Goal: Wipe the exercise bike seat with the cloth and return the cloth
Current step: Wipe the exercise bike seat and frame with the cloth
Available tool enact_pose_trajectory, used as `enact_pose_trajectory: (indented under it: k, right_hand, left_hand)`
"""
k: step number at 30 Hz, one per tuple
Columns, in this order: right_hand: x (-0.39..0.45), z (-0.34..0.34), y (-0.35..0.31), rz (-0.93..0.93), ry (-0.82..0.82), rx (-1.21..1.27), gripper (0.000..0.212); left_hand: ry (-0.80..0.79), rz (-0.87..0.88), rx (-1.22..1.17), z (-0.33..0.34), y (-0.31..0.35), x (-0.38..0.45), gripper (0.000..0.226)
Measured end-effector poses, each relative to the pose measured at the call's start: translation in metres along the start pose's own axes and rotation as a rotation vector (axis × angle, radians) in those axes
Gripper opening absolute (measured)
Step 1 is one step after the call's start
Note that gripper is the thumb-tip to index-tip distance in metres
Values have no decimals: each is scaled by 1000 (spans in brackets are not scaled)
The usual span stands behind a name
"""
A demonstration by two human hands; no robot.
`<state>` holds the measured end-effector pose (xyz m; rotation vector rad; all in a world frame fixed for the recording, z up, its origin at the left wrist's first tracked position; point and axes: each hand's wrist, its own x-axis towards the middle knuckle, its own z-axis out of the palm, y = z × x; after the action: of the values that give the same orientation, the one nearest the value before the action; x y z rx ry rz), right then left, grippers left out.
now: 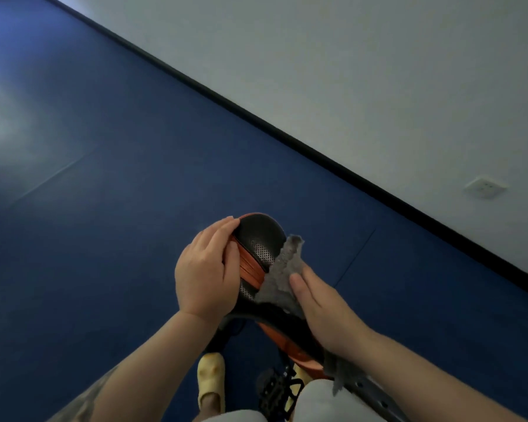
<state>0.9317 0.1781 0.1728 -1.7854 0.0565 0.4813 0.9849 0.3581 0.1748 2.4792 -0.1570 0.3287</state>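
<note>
The exercise bike seat is black and perforated with orange stripes, in the lower middle of the head view. My left hand grips the seat's left side, fingers curled over its edge. A grey cloth lies across the right side of the seat. My right hand lies flat on the cloth, fingers together, pressing it against the seat. A loose end of the cloth hangs below my right wrist. The rear of the seat is hidden under my hands.
Blue floor spreads to the left and ahead. A white wall with a black skirting runs diagonally on the right, with a socket. Below the seat are a black pedal and my foot in a yellow shoe.
</note>
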Motion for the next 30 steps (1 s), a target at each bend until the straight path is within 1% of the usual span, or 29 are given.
enact_pose_trajectory:
  k: [2, 4, 6, 8, 10, 11, 13, 15, 16, 18, 21, 23, 25, 26, 28, 30]
  right_hand:
    - [26, 7, -15, -19, 69, -28, 32]
    - [52, 13, -27, -35, 175, -37, 28]
    - [64, 17, -33, -43, 269, -95, 34]
    - [54, 17, -35, -16, 268, -123, 40]
    - [30, 16, -29, 54, 230, -190, 45]
    - [17, 16, -22, 104, 222, -258, 45]
    - [-7, 16, -11, 200, 252, -365, 43]
    - [-17, 18, -5, 262, 317, -363, 45]
    - [-16, 18, -5, 280, 345, -352, 48]
    - [-11, 20, -4, 319, 397, -368, 51]
    - [-12, 30, -2, 369, 551, -465, 47]
    - [-23, 46, 2, 362, 775, -519, 40]
    - [-34, 64, 9, 314, 1015, -461, 37]
    - [-37, 69, 11, 293, 1083, -431, 37]
    - [-36, 70, 15, 309, 1117, -417, 38]
    - [-27, 61, 12, 416, 1089, -436, 42]
  left_hand:
    - [-20, 37, -18, -1, -2, 0, 35]
    - [-51, 76, -34, -2, -4, 1, 34]
    - [-95, 107, -57, -4, -5, 4, 34]
    - [-163, 126, -94, -8, -5, 8, 36]
    - [-308, 178, -107, -14, -9, 13, 40]
    - [-397, 239, -85, -18, -13, 16, 43]
    - [-530, 445, 37, -22, -22, 27, 48]
    - [-586, 708, 151, -21, -25, 43, 51]
    - [-625, 815, 168, -18, -24, 50, 52]
    - [-710, 937, 148, -13, -22, 58, 52]
    - [-729, 953, 66, -11, -27, 61, 51]
    - [-711, 960, 32, -12, -29, 61, 51]
    - [-700, 960, 19, -11, -28, 61, 50]
    - [-696, 953, 13, -10, -28, 61, 50]
    - [-687, 942, -1, -9, -28, 60, 48]
    - [-674, 934, -10, -8, -29, 60, 47]
